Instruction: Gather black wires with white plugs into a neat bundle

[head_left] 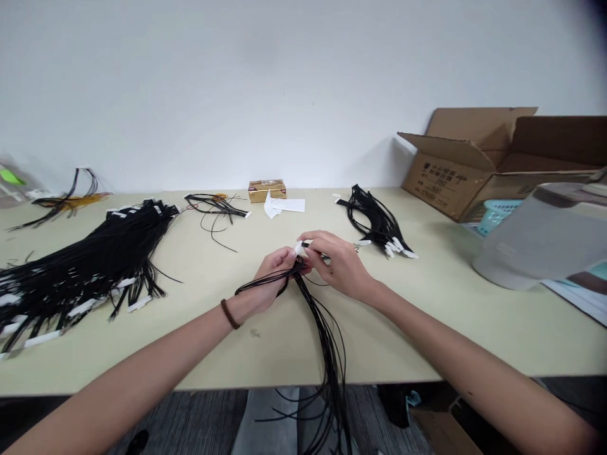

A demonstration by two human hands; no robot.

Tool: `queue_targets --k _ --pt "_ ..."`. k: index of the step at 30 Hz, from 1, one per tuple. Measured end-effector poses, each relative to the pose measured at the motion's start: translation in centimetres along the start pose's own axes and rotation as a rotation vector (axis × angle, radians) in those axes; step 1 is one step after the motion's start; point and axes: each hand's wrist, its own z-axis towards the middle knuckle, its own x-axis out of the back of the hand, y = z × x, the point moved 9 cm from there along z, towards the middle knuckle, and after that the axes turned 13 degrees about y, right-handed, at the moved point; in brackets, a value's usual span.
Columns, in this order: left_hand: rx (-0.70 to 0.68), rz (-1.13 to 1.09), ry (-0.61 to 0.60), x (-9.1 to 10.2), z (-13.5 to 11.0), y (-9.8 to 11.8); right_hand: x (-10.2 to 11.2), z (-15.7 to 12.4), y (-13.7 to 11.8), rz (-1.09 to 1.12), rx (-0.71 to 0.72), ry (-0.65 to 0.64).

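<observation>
My left hand [271, 278] is closed round a bundle of thin black wires [327, 344] that droops over the table's front edge. My right hand [337, 262] pinches a small white connector [300, 248] at the top of the bundle, its fingertips touching those of my left hand. A brown band sits on my left wrist. Both hands hover just above the middle of the beige table [427, 316].
A big pile of black wires with white tags [90, 262] lies at the left, a smaller bunch [377, 221] at the right. A few loose wires [215, 205], a small gold box [267, 189] and white paper lie at the back. Open cardboard box [474, 164] and grey container [540, 237] stand at the right.
</observation>
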Motion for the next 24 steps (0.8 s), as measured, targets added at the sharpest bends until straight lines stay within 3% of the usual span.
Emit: queue_targets --k 10,16,24 --pt "0.099 -0.128 0.009 0.0 0.0 -0.4 -0.3 0.0 1.0 -0.088 0.069 -0.034" --pt "0.304 -0.097 0.155 1.8 0.3 -1.6 1.4 0.6 3.8 -0.252 0.077 0.046" --pt "0.4 -0.06 0.093 1.7 0.1 -1.8 3.5 1.1 5.1 -0.39 0.154 0.119"
